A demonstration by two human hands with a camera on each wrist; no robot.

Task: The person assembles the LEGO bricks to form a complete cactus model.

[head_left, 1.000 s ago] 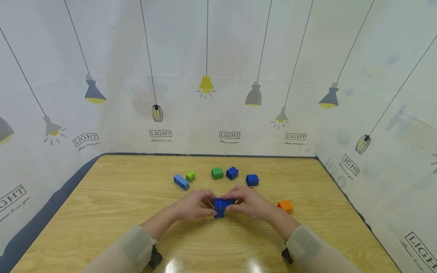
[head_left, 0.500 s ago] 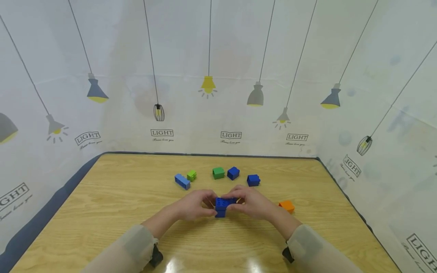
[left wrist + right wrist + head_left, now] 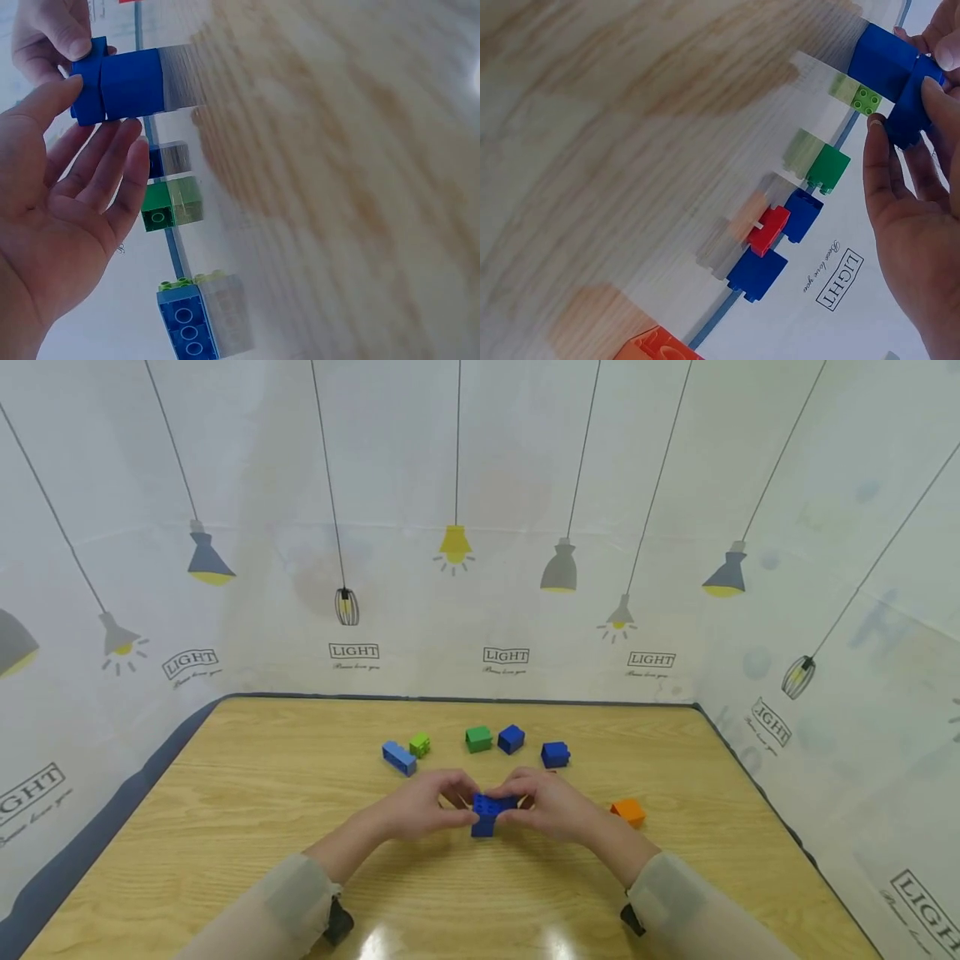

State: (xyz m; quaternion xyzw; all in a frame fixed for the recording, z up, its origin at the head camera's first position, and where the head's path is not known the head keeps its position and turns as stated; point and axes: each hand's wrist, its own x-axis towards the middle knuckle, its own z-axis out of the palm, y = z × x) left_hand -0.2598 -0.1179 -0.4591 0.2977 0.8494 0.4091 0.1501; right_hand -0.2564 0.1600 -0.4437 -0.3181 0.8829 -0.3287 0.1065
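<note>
A pale wall covering [image 3: 405,510] printed with hanging lamps and the word LIGHT surrounds your wood-grain table [image 3: 262,810] on three sides. Near the middle of the table, between your hands, stands a blue stack of two bricks: a longer upper brick [image 3: 487,805] and a blockier lower brick [image 3: 482,831] that rests on the tabletop. The upper brick lies level with its studs facing up, its long axis running from your left to your right. The lower brick sits under its left end, so the other end juts out toward your right hand [image 3: 557,807]. That hand pinches the jutting part between thumb and fingers. Your left hand [image 3: 422,806] pinches the opposite end, thumb on the near side, fingers reaching round the far side.

Beyond your hands lie a light-blue brick [image 3: 399,758], its long axis slanting nearer you toward the right, a lime brick [image 3: 419,744] just beside it, a green brick [image 3: 478,739], and two dark-blue bricks [image 3: 512,739]. The right wrist view also shows a red brick [image 3: 769,231]. An orange brick [image 3: 627,812] lies to the right of your right wrist.
</note>
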